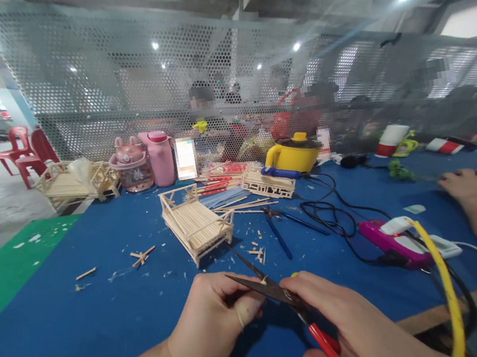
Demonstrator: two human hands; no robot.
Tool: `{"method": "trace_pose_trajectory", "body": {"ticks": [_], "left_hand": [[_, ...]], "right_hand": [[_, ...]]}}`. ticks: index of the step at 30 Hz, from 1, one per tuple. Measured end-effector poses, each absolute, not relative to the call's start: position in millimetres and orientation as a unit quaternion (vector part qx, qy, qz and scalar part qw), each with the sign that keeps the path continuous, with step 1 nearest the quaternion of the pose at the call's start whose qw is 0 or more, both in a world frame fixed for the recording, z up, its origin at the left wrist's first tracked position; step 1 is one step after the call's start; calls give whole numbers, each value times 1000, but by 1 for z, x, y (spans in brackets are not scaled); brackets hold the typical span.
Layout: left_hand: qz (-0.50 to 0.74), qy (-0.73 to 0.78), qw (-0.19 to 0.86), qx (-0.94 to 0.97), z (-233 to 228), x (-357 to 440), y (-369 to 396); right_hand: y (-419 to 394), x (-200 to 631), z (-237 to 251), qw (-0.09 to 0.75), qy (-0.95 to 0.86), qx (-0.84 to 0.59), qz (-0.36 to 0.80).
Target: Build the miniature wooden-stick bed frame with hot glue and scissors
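Note:
My left hand [210, 320] pinches a small pale piece [264, 281], probably wood; most of it is hidden by the fingers and blades. My right hand [353, 315] grips scissors [280, 292] with red handles. Their dark blades stand apart, pointing left and away, with the pale piece at them. Just beyond the hands, a small bed-like model made of wooden sticks [200, 224] stands on the blue tabletop [126, 325]. Short stick offcuts [258, 253] lie to its right, near pliers [279, 232] with blue handles.
A yellow pot [296, 153], a pink jug [161, 158] and a larger stick model [77, 181] line the back by a perforated metal screen [112, 78]. Cables and a magenta power strip [396, 243] occupy the right. Another person's hand [471, 188] rests at far right.

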State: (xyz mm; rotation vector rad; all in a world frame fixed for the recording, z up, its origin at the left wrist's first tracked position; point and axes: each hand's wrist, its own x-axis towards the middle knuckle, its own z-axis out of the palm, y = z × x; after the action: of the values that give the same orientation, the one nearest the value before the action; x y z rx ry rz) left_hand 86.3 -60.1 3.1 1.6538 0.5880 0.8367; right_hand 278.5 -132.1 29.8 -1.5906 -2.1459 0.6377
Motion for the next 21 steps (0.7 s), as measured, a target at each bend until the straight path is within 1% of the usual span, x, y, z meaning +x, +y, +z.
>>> {"method": "trace_pose_trajectory", "body": {"ticks": [5,10,12,14,18,21], "left_hand": [[347,268,578,688,5,87,-62],[326,337,530,707,2,88,-62],[323,338,548,694,1,89,-62],[339,329,599,647,0,90,-61],[365,289,698,544,2,91,-61],[386,280,700,532,3,89,-59]], "right_hand": [[-133,279,23,218,-769,-554,232],[-132,279,15,186,-749,-593,229],[-131,279,16,192,-737,-604,233],[-131,277,19,234,-723,-602,245],[-128,267,27,372,-629,-610,306],[-122,253,26,446,-545,-600,379]]}}
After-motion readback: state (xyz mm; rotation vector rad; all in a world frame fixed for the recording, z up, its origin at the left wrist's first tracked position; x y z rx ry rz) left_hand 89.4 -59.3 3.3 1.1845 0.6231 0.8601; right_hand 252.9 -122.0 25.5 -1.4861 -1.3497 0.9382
